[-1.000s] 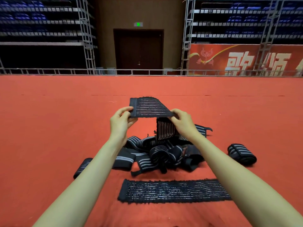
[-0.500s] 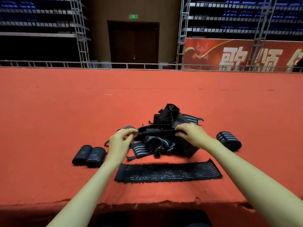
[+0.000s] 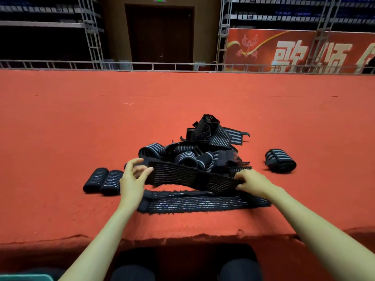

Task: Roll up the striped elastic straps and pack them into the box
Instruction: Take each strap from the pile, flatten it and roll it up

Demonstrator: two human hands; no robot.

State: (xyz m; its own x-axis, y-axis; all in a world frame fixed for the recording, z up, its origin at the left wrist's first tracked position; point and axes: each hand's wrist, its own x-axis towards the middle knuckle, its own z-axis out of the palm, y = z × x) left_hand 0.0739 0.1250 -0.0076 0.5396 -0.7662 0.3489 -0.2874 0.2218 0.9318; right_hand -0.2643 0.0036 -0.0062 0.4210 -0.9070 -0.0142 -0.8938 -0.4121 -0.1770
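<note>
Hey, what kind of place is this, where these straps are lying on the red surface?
Probably an indoor arena or event hall: a wide red carpeted stage, tiers of seats behind metal trusses, and a big red banner with large characters on the far side.

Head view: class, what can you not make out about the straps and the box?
Box: nowhere in the head view, so its place is unknown.
Pile: strap count unclear, because the straps overlap in a tangle.
Flat strap: far edge partly hidden by the held strap and right hand.
Teal thing: cut off by the bottom-left corner.
</note>
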